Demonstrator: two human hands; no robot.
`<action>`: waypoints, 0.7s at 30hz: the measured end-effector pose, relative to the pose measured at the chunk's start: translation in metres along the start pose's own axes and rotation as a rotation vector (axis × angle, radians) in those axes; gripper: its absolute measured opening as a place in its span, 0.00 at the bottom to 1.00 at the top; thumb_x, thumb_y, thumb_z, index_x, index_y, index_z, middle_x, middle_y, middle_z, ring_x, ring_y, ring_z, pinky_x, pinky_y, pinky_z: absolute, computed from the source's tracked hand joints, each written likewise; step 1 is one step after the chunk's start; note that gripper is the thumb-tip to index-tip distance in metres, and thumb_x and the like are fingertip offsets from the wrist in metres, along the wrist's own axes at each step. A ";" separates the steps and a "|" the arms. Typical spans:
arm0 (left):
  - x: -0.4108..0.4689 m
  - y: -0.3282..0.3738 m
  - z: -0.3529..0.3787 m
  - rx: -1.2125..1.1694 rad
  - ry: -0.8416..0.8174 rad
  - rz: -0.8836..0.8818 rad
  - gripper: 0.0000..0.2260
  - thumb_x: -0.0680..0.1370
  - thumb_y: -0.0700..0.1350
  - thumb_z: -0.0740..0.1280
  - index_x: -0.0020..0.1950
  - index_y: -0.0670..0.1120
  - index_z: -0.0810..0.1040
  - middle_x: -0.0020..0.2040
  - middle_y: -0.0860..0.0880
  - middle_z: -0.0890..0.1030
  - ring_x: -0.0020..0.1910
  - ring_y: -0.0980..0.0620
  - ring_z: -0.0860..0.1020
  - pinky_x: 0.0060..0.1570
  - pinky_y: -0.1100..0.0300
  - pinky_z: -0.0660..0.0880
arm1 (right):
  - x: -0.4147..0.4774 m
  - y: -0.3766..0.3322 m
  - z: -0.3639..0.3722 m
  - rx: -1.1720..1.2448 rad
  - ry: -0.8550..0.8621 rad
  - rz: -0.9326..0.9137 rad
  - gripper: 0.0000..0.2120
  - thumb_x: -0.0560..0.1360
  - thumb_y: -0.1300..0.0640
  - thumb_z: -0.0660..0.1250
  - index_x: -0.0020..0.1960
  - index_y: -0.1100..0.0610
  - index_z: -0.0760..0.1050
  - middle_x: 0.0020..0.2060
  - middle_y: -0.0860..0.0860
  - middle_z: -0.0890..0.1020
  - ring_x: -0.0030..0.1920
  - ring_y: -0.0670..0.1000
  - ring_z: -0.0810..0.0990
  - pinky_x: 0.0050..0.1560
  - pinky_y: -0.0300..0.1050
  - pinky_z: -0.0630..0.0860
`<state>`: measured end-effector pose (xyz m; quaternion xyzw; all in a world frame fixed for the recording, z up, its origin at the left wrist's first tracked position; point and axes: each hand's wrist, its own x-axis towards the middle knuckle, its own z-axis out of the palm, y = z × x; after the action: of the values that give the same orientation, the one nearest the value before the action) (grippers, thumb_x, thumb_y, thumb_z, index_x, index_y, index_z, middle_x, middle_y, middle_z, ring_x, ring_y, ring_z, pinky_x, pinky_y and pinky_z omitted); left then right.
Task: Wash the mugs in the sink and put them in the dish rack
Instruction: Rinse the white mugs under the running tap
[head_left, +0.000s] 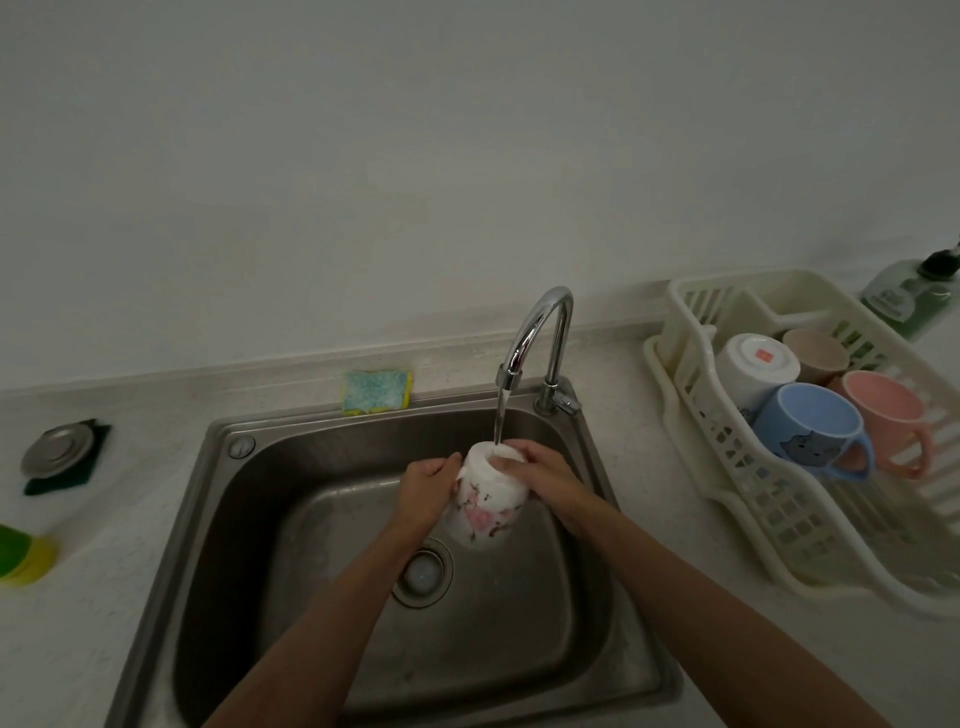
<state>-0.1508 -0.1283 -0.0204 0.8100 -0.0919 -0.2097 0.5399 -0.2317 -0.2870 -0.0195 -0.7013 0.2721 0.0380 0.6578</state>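
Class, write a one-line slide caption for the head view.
Left hand and right hand hold a floral mug under the running faucet; other mugs sit in the dish rack.

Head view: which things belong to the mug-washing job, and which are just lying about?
In the job: floral mug held under the running tap by left hand and right hand; sink; dish rack holding white mug, beige mug, blue cat mug, pink mug.
Lying about: blue-yellow sponge behind sink; metal stopper on green scouring pad; green-yellow sponge; green soap bottle.
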 end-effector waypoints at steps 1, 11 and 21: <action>-0.001 0.000 0.001 -0.003 -0.004 0.006 0.21 0.80 0.45 0.64 0.26 0.47 0.67 0.22 0.52 0.66 0.22 0.59 0.63 0.26 0.65 0.61 | 0.003 0.000 0.003 -0.007 0.030 -0.002 0.19 0.73 0.45 0.70 0.61 0.50 0.77 0.55 0.49 0.80 0.55 0.51 0.80 0.57 0.51 0.79; -0.001 0.002 0.006 -0.118 0.053 -0.199 0.21 0.80 0.46 0.62 0.26 0.47 0.68 0.19 0.53 0.67 0.23 0.55 0.65 0.27 0.63 0.62 | 0.005 0.009 0.009 0.176 0.053 0.097 0.20 0.76 0.41 0.65 0.61 0.51 0.76 0.53 0.53 0.82 0.53 0.54 0.81 0.57 0.54 0.78; 0.002 -0.006 0.008 -0.575 -0.062 -0.513 0.19 0.82 0.42 0.55 0.30 0.48 0.62 0.20 0.54 0.61 0.16 0.59 0.56 0.19 0.69 0.52 | -0.007 0.017 0.003 0.212 0.009 0.156 0.15 0.82 0.51 0.55 0.63 0.54 0.75 0.56 0.55 0.81 0.54 0.54 0.80 0.53 0.48 0.76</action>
<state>-0.1531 -0.1328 -0.0290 0.6154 0.1602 -0.3797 0.6718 -0.2441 -0.2816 -0.0324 -0.6047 0.3312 0.0569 0.7221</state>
